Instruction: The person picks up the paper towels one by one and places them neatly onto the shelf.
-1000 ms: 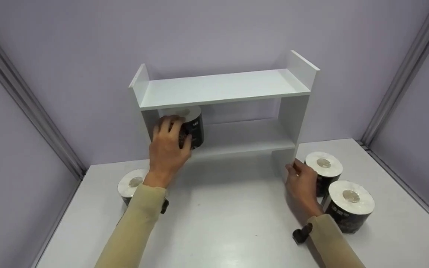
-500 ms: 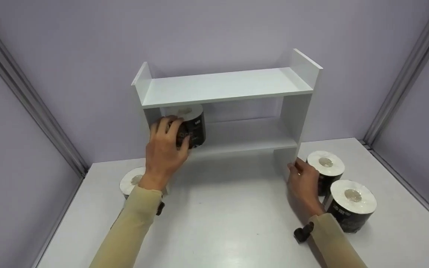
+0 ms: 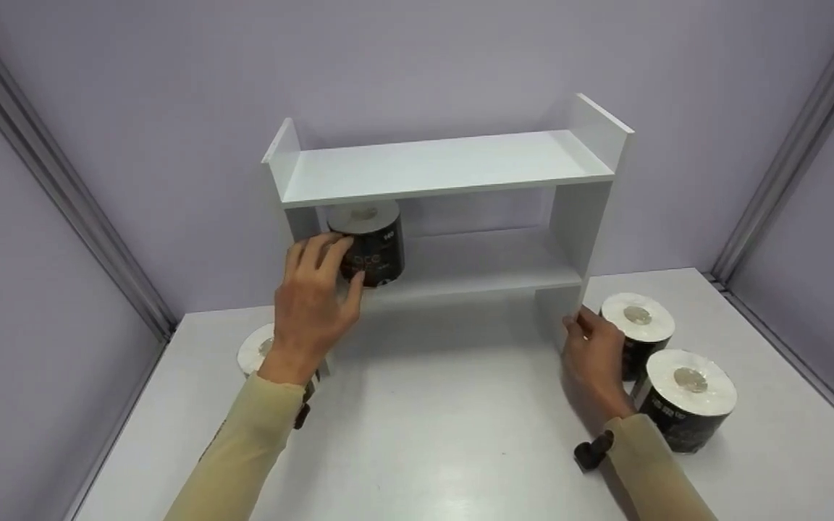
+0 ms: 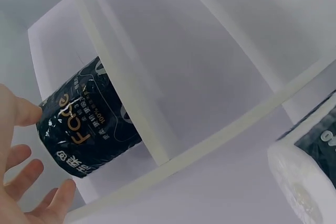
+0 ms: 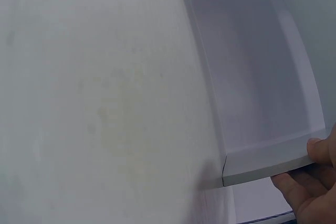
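Observation:
A toilet paper roll (image 3: 381, 253) in a black printed wrapper stands upright on the middle board of a white shelf unit (image 3: 453, 170), near the left side panel. My left hand (image 3: 308, 307) is beside it, its fingers spread and loosely bent. In the left wrist view a fingertip lies at the edge of the roll (image 4: 89, 121), while the other fingers stand apart from it. Lower right, my right hand (image 3: 594, 354) pinches the front edge of the shelf unit's right side panel (image 5: 268, 166) between thumb and fingers.
Two more rolls, a rear one (image 3: 638, 318) and a front one (image 3: 688, 405), stand on the white table (image 3: 431, 434) right of the shelf. Another roll (image 3: 254, 351) stands at left, partly behind the left arm. A wall (image 3: 431, 58) rises behind the shelf.
My left hand has loosened from the roll and drawn back down and left, uncovering more of its wrapper. The roll stays on the middle board. My right hand keeps its hold.

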The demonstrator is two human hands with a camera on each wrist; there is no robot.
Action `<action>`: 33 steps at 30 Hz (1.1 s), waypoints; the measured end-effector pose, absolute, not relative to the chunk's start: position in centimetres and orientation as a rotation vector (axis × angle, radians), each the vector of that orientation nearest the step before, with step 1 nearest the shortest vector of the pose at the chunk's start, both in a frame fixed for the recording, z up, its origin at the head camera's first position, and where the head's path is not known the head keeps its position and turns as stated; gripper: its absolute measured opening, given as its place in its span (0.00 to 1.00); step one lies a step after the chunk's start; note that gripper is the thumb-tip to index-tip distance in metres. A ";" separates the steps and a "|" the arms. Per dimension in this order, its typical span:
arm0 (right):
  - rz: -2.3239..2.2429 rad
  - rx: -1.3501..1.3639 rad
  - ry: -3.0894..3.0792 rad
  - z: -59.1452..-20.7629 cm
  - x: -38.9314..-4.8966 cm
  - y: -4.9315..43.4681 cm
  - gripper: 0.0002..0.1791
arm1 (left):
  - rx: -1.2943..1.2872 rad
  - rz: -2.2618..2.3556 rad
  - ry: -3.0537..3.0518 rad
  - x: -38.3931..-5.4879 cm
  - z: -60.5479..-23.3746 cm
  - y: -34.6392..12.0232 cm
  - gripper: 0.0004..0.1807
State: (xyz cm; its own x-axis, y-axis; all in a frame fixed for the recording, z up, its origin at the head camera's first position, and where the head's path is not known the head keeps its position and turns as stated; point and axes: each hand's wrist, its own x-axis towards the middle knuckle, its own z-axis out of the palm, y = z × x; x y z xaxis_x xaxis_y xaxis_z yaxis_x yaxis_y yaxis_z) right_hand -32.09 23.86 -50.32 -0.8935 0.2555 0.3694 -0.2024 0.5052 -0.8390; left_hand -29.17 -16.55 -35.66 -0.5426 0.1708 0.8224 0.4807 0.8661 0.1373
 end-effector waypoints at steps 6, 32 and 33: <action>1.405 -0.061 -2.300 -50.3 -32.1 23.8 0.20 | -0.480 -0.429 -2.128 -28.3 -35.7 -17.2 0.23; 1.473 -0.118 -2.307 -50.3 -31.7 23.7 0.22 | -0.486 -0.441 -2.139 -26.4 -37.8 -18.3 0.22; 1.448 -0.103 -2.304 -50.4 -31.8 23.8 0.21 | -0.484 -0.441 -2.142 -26.4 -37.9 -18.4 0.22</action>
